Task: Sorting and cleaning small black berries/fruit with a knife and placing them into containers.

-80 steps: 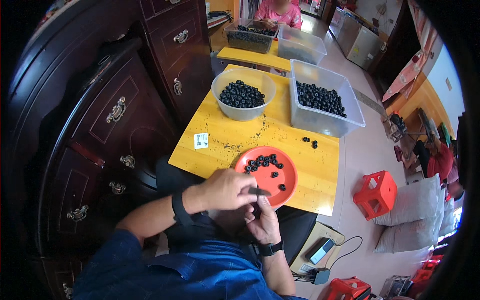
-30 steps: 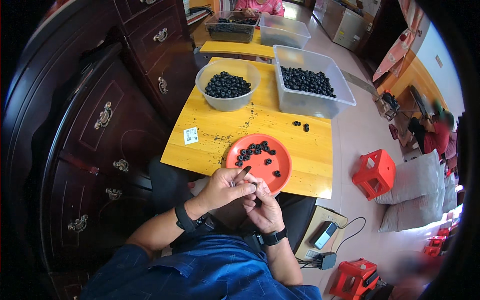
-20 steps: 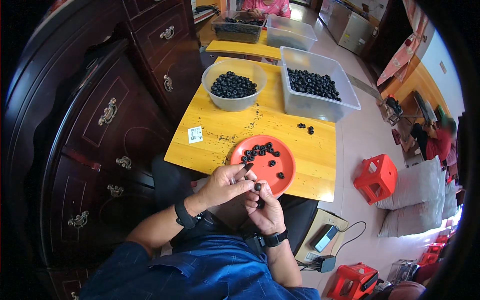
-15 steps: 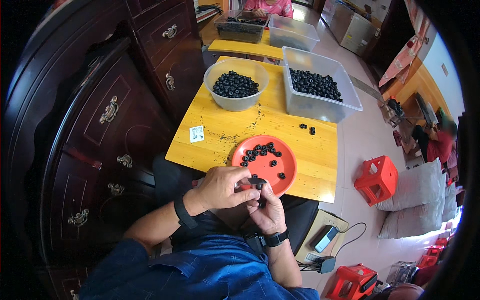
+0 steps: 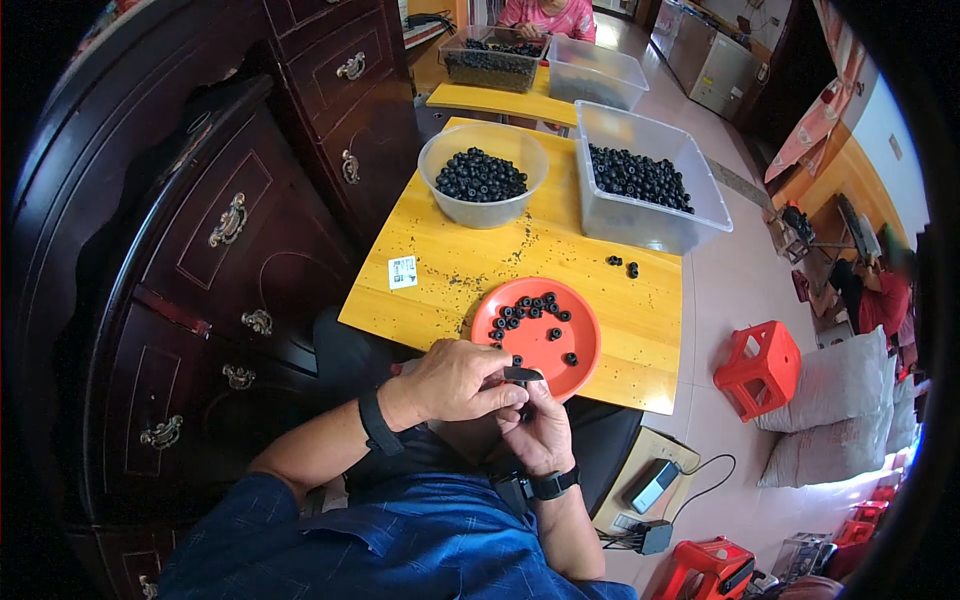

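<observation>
My left hand [image 5: 455, 380] is closed on a small knife, whose dark blade [image 5: 521, 374] points to the right past my fingertips. Its handle is hidden in my grip. Against the blade, my right hand [image 5: 538, 432] pinches a small black rubber ring, mostly covered by blade and fingers. Both hands meet over the near rim of a red plate [image 5: 572, 330]. Several black rings [image 5: 555, 334] lie on that plate, most of them toward its far left side.
On the yellow table [image 5: 400, 318] stand a round clear tub [image 5: 483, 212] and a rectangular clear bin [image 5: 655, 232], both holding black rings. Loose rings [image 5: 632, 270], dark scraps and a white label [image 5: 402, 272] lie around. A red stool [image 5: 757, 370] and sacks stand right; a person sits beyond.
The table and its things sit slightly lower and further right in view. The blade has turned flatter and now covers more of the ring between my hands.
</observation>
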### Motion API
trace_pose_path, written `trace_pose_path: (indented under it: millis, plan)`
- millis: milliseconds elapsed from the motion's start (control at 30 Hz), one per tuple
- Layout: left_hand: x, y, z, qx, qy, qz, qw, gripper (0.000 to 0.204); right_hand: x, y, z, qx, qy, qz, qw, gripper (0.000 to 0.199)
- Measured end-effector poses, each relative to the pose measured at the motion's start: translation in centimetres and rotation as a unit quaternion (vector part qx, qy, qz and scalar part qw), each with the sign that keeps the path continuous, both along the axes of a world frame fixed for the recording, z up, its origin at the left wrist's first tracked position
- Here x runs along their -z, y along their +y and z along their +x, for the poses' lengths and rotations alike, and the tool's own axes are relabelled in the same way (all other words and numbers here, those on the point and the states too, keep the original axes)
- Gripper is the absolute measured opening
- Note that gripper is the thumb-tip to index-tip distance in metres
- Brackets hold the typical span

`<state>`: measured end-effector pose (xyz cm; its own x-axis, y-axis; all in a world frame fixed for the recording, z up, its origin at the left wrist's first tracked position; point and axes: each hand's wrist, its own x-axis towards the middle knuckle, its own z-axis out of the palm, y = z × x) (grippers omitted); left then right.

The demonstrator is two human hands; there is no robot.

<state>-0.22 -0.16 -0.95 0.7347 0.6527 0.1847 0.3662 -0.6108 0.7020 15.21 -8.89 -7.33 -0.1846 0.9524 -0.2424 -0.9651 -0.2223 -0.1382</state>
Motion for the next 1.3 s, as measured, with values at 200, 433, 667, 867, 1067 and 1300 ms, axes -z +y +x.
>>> trace_pose_path:
  millis: [200, 433, 667, 867, 1067, 1300]
  plan:
    - [0.7, 0.0, -0.1, 0.011, 0.067, 0.02, 0.998, 0.037, 1.4, 0.0, 0.2, 0.002, 0.013, 0.042, 0.999, 0.009]
    - [-0.7, -0.1, 0.5, -0.016, -0.029, 0.024, 0.999, 0.028, 1.6, -0.1, 0.4, 0.002, -0.026, -0.014, 1.0, 0.021]
    - [-5.3, 8.1, 1.3, -0.148, -0.024, 0.111, 0.982, 0.029, -0.6, 0.5, 0.4, -0.03, 0.018, -0.05, 0.998, 0.024]
    - [-5.7, 8.0, 1.0, -0.102, -0.008, 0.11, 0.989, 0.033, -1.9, 0.9, 0.7, -0.001, -0.006, -0.033, 0.999, 0.03]
    - [-1.0, 0.1, 1.7, 0.003, 0.067, -0.024, 0.997, 0.031, 0.2, 1.2, 1.2, -0.007, 0.009, 0.028, 1.0, 0.044]
    - [1.5, -1.1, 1.4, -0.006, 0.059, 0.02, 0.998, 0.027, -0.8, 1.1, 0.4, -0.004, -0.027, 0.023, 0.999, 0.049]
